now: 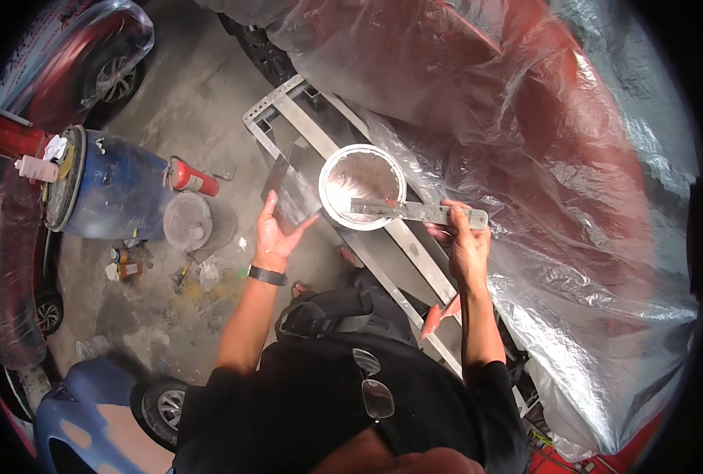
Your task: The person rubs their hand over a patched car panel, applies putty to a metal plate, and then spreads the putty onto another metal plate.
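My left hand (274, 241) is closed on a flat, shiny rectangular plate (296, 197), with thumb and fingers at its lower end. To the right of the plate stands an open round can (324, 186) with a smeared pale rim and greyish contents. My right hand (468, 251) grips one end of a long flat strip (426, 212), grey and stained, like a stirring stick. The strip reaches left across the can's rim, its far end over or in the contents; how deep I cannot tell. Beneath the can is a metal frame rack (418, 257).
Plastic sheeting (541, 134) covers a red car body at the right. Leftward stand a blue drum (126, 189), a red fire extinguisher (193, 178) and a lidded bucket (188, 223). Small bottles (126, 265) lie on the floor. A blue car part (91, 411) is at lower left.
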A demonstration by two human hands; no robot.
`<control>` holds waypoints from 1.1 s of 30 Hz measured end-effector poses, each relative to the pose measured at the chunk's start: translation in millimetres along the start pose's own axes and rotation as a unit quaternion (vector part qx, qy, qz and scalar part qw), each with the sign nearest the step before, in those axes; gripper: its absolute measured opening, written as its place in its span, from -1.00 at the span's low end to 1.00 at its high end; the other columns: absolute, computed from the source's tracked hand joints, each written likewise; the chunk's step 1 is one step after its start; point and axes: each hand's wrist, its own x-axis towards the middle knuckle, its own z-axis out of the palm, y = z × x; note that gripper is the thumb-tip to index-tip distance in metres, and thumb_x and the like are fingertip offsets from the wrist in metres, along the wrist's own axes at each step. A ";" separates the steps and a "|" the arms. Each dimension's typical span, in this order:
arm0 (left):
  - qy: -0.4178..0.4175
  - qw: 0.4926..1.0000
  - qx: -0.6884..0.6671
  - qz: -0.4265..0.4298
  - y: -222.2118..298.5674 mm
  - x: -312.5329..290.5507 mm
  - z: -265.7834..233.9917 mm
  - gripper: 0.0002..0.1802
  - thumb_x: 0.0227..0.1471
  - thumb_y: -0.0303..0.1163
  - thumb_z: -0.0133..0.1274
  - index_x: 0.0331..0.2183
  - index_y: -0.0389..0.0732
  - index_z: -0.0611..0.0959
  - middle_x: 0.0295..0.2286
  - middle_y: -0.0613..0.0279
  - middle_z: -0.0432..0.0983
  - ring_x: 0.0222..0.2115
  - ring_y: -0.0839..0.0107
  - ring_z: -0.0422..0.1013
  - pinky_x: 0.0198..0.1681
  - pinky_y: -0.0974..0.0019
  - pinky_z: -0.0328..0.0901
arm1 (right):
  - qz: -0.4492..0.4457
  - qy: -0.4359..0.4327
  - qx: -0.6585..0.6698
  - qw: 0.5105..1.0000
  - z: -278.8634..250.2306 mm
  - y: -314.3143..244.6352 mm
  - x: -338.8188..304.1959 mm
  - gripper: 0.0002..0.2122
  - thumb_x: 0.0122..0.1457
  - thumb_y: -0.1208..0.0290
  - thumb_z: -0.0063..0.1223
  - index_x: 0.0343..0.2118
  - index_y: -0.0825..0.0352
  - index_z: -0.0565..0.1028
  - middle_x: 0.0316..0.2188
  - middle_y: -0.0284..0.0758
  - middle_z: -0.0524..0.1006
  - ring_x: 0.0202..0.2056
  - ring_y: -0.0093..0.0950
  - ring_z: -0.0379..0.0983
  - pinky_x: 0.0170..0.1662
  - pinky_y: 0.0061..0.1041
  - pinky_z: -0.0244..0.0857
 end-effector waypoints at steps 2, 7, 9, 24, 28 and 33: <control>0.039 0.999 0.028 0.013 11.4 -7.5 7.5 -0.54 0.18 -0.02 0.03 0.00 -0.10 0.53 -0.07 0.22 0.54 -0.03 0.28 0.44 0.15 -0.03 0.22 | -0.026 0.005 0.003 1.000 -11.0 -6.5 -7.0 -0.69 0.32 0.31 -0.05 -0.10 0.51 0.48 -0.31 -0.13 0.58 -0.36 -0.40 0.60 -0.31 -0.53 0.55; 0.019 0.993 0.087 0.081 41.2 -9.1 30.8 -0.55 0.21 -0.11 0.04 0.00 -0.20 0.52 -0.10 0.22 0.54 -0.08 0.32 0.48 0.05 0.22 0.34 | -0.101 0.046 0.038 0.993 -47.3 -33.7 -20.6 -0.69 0.31 0.32 -0.03 -0.10 0.53 0.47 -0.31 -0.09 0.58 -0.39 -0.34 0.61 -0.34 -0.51 0.58; -0.008 0.979 0.163 0.118 47.7 -8.0 47.9 -0.54 0.21 -0.13 0.04 0.00 -0.26 0.50 -0.10 0.20 0.54 -0.10 0.35 0.48 0.03 0.23 0.35 | -0.125 0.047 0.049 0.990 -59.0 -50.1 -25.8 -0.67 0.31 0.32 -0.03 -0.08 0.56 0.45 -0.31 -0.07 0.58 -0.40 -0.31 0.61 -0.34 -0.50 0.59; -0.133 0.897 0.400 0.129 0.6 55.4 113.9 -0.54 0.31 -0.14 -0.13 -0.04 -0.36 0.55 -0.16 0.23 0.56 -0.20 0.51 0.45 -0.11 0.41 0.33 | -0.196 0.052 0.165 0.965 -99.7 -88.3 -46.8 -0.66 0.31 0.38 -0.06 -0.04 0.62 0.38 -0.29 0.00 0.57 -0.39 -0.28 0.62 -0.34 -0.45 0.63; -0.162 0.910 0.381 0.009 2.0 69.8 114.7 -0.55 0.30 -0.14 -0.16 -0.07 -0.34 0.54 -0.21 0.15 0.57 -0.26 0.40 0.51 -0.16 0.32 0.40 | -0.190 0.039 0.111 0.975 -77.2 -48.3 -46.1 -0.66 0.33 0.35 -0.09 0.01 0.54 0.37 -0.19 -0.03 0.51 -0.24 -0.29 0.57 -0.18 -0.40 0.58; -0.118 0.955 0.248 -0.107 3.7 80.4 139.9 -0.61 0.30 -0.22 -0.16 -0.08 -0.35 0.50 -0.23 0.08 0.57 -0.24 0.23 0.54 -0.05 0.07 0.44 | -0.430 0.004 -0.259 0.865 -64.6 7.5 -82.7 -0.83 0.25 0.55 -0.01 -0.18 0.51 0.54 -0.18 -0.05 0.58 -0.18 -0.25 0.58 -0.10 -0.29 0.50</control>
